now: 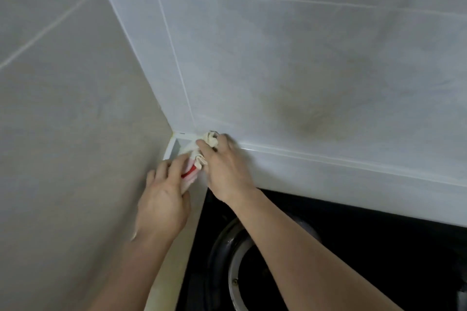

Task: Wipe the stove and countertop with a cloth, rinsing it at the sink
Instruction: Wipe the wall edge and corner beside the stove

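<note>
My two hands meet on the cloth [199, 156] in the counter's [328, 174] back left corner, my left hand [164, 199] nearer me, my right hand [225, 169] against the back wall [303, 58]. The stove [353, 247] lies in front, to the right.

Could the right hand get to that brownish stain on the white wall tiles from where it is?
Probably yes. The right hand grips the cream cloth with a red stripe in the corner, and the brownish stain lies up and right on bare white wall tiles, with nothing between.

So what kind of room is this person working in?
Most likely a home kitchen, in a corner: a black stove with a round burner ring, tiled walls bearing a brownish stain, and a cloth held in both hands.
</note>
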{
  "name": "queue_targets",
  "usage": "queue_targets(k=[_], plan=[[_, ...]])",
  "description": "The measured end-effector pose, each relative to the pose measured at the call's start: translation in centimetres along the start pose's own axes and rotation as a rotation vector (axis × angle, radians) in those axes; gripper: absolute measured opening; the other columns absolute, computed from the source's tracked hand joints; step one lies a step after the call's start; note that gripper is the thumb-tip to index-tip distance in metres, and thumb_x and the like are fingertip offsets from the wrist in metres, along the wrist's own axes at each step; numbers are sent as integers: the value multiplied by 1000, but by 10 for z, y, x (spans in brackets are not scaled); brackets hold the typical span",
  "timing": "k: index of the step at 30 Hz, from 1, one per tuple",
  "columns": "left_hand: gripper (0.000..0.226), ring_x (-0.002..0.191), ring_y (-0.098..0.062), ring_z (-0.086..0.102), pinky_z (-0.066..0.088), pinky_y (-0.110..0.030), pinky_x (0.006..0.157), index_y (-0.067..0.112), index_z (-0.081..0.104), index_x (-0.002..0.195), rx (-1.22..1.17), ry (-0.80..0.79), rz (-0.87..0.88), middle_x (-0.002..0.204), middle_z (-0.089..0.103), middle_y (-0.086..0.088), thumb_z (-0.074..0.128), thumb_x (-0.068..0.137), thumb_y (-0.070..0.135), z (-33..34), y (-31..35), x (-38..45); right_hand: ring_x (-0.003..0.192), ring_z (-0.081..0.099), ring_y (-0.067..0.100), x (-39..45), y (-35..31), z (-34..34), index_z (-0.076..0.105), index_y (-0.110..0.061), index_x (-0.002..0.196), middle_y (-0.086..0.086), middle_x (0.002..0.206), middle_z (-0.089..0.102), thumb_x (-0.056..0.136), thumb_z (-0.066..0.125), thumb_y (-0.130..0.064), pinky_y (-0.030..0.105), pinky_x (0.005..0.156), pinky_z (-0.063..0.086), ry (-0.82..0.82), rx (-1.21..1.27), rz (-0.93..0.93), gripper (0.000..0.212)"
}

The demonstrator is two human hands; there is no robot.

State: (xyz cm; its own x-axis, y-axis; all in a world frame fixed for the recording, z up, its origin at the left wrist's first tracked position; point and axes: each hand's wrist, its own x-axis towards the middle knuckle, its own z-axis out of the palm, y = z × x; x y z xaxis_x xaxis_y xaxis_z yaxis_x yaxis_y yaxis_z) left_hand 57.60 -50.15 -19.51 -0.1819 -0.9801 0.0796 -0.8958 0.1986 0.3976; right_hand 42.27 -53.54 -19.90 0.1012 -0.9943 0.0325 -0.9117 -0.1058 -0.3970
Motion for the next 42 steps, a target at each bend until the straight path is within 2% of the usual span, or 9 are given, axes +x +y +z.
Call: queue_targets(k=[8,16,19,25,29,32,36,38,42], plan=[[73,120,-37,53,47,-44,103,10,45,153,-44,110,-50,149,50,-13,54,84,-10,2,-14,4,132,41,32,46,-32,14,36,-23,157,15,141,37,97,61,-22,34,106,37,15,-56,-12,65],[74,97,-35,52,50,-42,87,10,52,149,-2,130,-110,131,60,-13,59,80,-13,3,-9,-20,148,31,29,63,-31,9,40,-32,157,9,159,31,94,68,-29,35,119,29,-210,-83,-293,69],[77,96,-34,56,55,-42,78,12,58,144,-25,123,-70,126,63,-12,63,73,-16,6,-14,-45,145,35,30,32,-19,7,43,-37,153,5,159,35,94,64,-24,39,118,26,-227,-143,-284,64],[70,131,-27,44,52,-41,103,19,45,155,-35,-2,-47,147,51,-4,36,86,9,10,-6,-46,133,41,31,7,-4,13,44,-36,152,9,146,44,90,64,-25,39,113,36,-139,-141,-59,65],[74,142,-24,32,42,-32,112,21,29,161,35,-81,-90,160,33,-3,45,91,3,9,-5,-43,118,42,34,7,-24,14,55,-26,131,11,135,45,72,73,-22,43,89,40,35,-411,7,61],[79,146,-21,21,37,-26,115,25,11,165,109,-144,-73,166,16,0,47,97,6,5,-4,-48,106,46,29,0,-24,11,57,-18,117,7,119,51,59,76,-12,39,81,40,160,-487,-114,61],[78,144,-24,25,41,-34,112,23,13,164,200,-127,-68,167,17,0,54,98,15,7,-2,-39,119,54,28,12,-22,17,55,-18,133,6,133,54,82,68,-15,35,93,45,12,-448,-204,52],[81,146,-27,26,33,-38,116,20,7,164,301,-127,-70,169,15,-1,54,98,23,9,2,-36,121,55,29,21,-25,19,53,-17,137,8,140,50,94,58,-16,36,93,46,-34,-452,-206,43],[78,144,-27,29,30,-39,113,20,-2,163,439,-138,-76,170,9,-2,45,101,23,3,-1,-29,128,50,36,38,-32,27,49,-15,145,13,151,41,96,53,-11,42,102,47,-111,-311,-191,49]])
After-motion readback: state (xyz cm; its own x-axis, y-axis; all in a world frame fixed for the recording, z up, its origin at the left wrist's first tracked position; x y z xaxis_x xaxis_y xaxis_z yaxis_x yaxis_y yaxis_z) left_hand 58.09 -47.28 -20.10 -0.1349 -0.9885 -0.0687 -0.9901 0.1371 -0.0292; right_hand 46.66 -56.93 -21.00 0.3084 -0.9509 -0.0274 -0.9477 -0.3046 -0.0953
